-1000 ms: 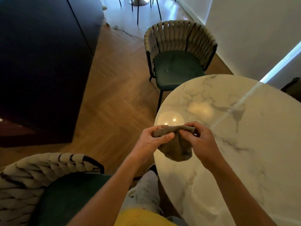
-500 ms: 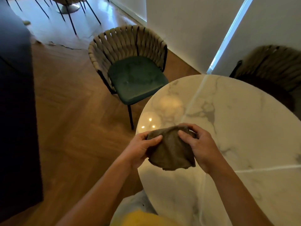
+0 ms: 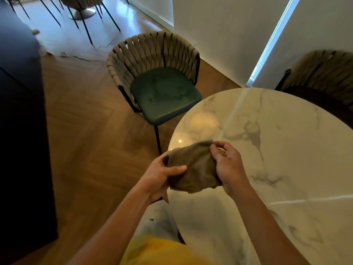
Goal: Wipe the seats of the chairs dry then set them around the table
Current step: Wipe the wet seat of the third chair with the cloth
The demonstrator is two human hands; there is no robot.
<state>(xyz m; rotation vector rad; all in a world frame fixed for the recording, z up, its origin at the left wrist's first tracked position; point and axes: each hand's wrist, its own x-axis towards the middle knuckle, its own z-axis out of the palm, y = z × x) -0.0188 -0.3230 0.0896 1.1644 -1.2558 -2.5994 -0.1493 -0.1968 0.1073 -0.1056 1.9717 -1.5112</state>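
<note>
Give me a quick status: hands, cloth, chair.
Left hand and right hand both gripping the cloth over the table edge. Green chair seat unwiped, marks showing. Nothing in the way.

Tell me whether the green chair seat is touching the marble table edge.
Cannot tell. In the head view the seat corner meets the table rim in the image, but the tabletop may simply overlap it from above; no gap or contact shows plainly.

A soft, matt brown cloth (image 3: pixel 193 169) sags between the left hand (image 3: pixel 160 175) and right hand (image 3: pixel 229 169), above a glossy white marble-look table (image 3: pixel 277 150). Beyond the left hand, a chair (image 3: pixel 154 73) shows a woven beige strap back, matt green velvety seat and thin dark legs, seemingly metal, on satin herringbone wood floor (image 3: pixel 91 140).
</note>
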